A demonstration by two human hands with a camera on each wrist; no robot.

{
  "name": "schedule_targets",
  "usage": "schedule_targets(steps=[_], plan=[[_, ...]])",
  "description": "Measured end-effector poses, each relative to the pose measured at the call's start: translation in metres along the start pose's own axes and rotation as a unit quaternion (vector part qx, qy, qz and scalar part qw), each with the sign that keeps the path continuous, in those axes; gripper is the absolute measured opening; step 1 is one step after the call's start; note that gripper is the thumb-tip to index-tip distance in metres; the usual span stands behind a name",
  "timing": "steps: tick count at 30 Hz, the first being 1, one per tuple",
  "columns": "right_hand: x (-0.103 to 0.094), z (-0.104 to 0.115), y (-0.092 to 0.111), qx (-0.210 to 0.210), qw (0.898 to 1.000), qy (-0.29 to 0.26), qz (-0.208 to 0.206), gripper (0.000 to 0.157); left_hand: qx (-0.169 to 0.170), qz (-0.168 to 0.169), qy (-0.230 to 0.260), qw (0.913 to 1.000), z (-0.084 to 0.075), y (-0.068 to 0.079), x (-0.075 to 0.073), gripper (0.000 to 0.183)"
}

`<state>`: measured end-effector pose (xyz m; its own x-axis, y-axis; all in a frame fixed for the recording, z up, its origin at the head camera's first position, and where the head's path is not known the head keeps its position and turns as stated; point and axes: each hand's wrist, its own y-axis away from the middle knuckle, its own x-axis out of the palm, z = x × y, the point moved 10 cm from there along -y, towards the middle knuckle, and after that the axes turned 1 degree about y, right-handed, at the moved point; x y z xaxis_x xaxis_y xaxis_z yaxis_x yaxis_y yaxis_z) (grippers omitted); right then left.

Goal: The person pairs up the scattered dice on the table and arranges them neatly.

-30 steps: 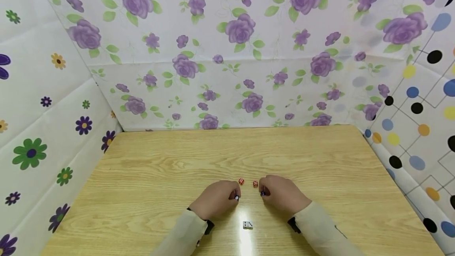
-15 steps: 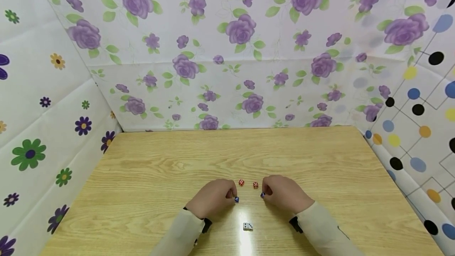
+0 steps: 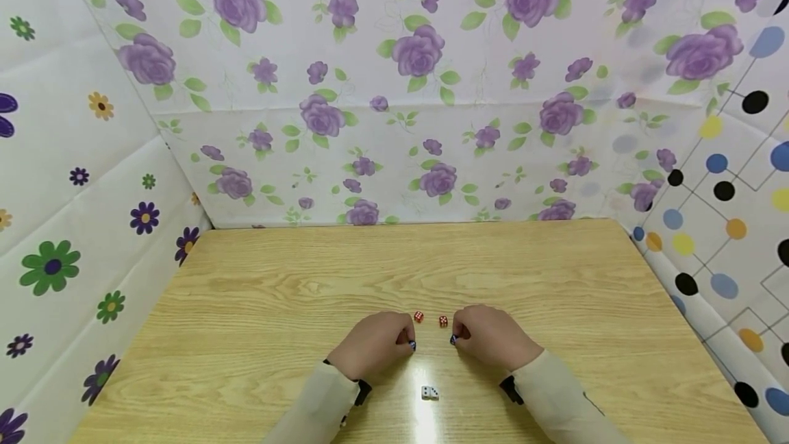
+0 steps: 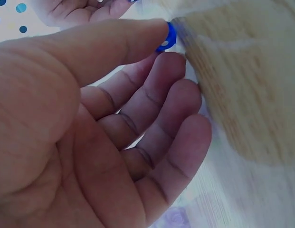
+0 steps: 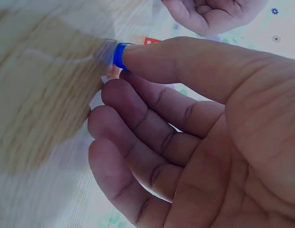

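Note:
My left hand (image 3: 377,342) pinches a blue die (image 4: 169,39) between thumb and forefinger, low over the wooden table. Opposite it, my right hand (image 3: 493,336) pinches another blue die (image 5: 119,56) the same way. The other fingers of both hands are curled, and in the wrist views their tips are close to the tabletop. Between the hands and slightly farther off lie two red dice, a left one (image 3: 418,317) and a right one (image 3: 443,321), set apart from each other. Thumbs and fingertips cover most of both blue dice.
Two white dice (image 3: 429,392) sit side by side, touching, nearer to me than the hands. The wood-grain table (image 3: 296,273) reaches back to a flowered cloth (image 3: 382,136). Patterned cloths also hang at the left and right sides.
Both hands shift slightly: they spread a little apart half a second ago, then come a little closer together again. Both blue dice stay with the fingertips. The red and white dice keep their places.

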<state>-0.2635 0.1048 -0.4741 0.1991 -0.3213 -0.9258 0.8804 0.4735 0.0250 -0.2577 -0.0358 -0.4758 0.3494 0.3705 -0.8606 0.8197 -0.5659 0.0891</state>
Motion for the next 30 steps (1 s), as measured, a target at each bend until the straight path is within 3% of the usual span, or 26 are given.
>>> schedule_targets(steps=[13, 22, 30], plan=[[0.001, 0.01, -0.003, -0.035, 0.999, -0.02, 0.006, 0.013, 0.01, -0.011, -0.043, 0.9989, -0.011, -0.009, 0.004, 0.008], [0.003, 0.003, -0.002, -0.015, 1.0, -0.022, 0.014, 0.024, 0.007, -0.036, -0.043, 0.9984, -0.008, -0.007, -0.004, 0.006], [0.006, 0.007, -0.005, -0.018, 1.0, -0.018, 0.016, 0.019, 0.009, -0.026, -0.043, 0.9987, -0.008, -0.008, 0.0, 0.008]])
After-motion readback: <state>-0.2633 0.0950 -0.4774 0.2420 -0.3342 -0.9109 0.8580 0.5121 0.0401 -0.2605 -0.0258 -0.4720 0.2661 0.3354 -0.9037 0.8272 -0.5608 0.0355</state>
